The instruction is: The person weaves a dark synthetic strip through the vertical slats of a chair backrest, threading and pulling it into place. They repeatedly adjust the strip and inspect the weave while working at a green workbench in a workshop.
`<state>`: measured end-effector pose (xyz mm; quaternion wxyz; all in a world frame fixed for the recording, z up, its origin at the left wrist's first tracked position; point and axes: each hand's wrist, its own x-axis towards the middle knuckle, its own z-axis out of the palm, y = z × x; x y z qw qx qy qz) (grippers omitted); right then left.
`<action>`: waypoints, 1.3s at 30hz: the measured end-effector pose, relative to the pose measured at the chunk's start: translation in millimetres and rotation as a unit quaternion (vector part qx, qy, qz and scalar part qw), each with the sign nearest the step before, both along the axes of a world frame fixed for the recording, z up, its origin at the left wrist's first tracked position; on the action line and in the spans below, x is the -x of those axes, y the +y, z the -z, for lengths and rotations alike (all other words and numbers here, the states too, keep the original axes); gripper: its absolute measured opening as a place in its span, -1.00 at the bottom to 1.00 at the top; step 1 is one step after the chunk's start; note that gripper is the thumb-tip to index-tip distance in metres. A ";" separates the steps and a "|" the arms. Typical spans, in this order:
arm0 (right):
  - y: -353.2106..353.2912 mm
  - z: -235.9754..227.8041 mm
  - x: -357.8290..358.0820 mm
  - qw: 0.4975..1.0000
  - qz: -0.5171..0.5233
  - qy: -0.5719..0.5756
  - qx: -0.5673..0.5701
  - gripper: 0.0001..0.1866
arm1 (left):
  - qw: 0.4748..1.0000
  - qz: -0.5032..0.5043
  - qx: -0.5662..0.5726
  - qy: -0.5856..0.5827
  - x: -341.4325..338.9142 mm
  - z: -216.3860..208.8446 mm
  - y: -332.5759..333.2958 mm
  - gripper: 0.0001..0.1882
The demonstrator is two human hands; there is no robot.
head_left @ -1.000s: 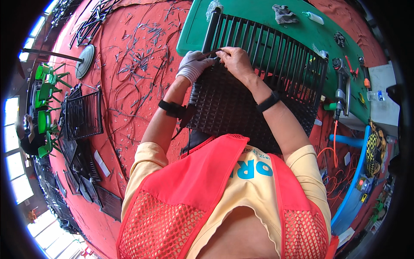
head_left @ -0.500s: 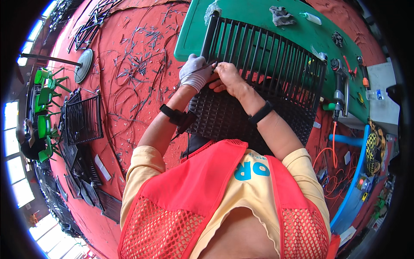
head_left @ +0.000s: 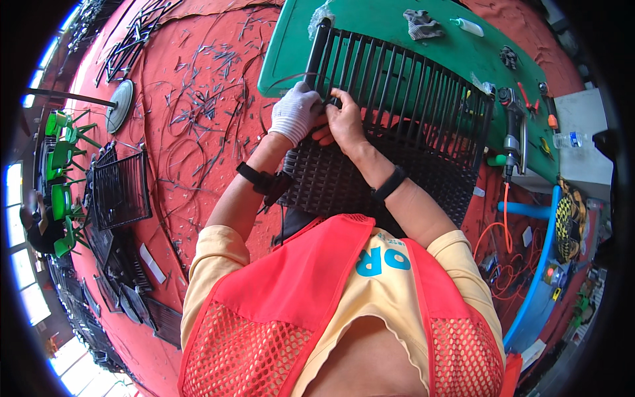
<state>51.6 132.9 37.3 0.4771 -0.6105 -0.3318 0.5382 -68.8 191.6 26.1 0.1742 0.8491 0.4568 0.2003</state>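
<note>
A dark chair frame [head_left: 390, 73] with a row of slats and a woven wicker panel [head_left: 331, 178] leans over the green table in front of me. My left hand [head_left: 294, 114], in a white striped glove, is closed at the frame's left rail, where a thin dark wicker strip [head_left: 291, 77] arcs out above it. Bare and right beside it, my right hand [head_left: 346, 122] has its fingers bent in a pinch at the same corner, where slats meet weave. The strip's end is hidden between the fingers.
On the green table [head_left: 284, 53] lie a grey glove [head_left: 423, 24], a white bottle [head_left: 468, 26], red-handled pliers [head_left: 528, 98] and a power tool [head_left: 510, 129] with an orange hose. Dark scraps litter the red floor [head_left: 218, 172]. Dark frames [head_left: 119, 188] stand at the left.
The strip now arcs up over my left hand instead of running across it toward the right. My right fingers have shifted and straightened slightly at the rail. The whole view has moved a little.
</note>
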 end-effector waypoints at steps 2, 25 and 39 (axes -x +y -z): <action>5.4 -5.5 -10.4 1.000 -0.019 -0.002 0.003 -0.47 | 1.000 -0.002 0.007 -0.020 0.8 3.4 1.0 -0.89; 72.1 -29.8 -53.0 0.850 -0.235 -0.467 0.059 -0.75 | 0.996 -0.022 0.015 -0.089 1.8 12.2 2.1 -0.87; -1.0 9.4 -55.4 0.928 0.003 0.371 -0.019 -0.80 | 0.983 0.063 0.076 -0.152 15.0 11.8 12.3 -0.86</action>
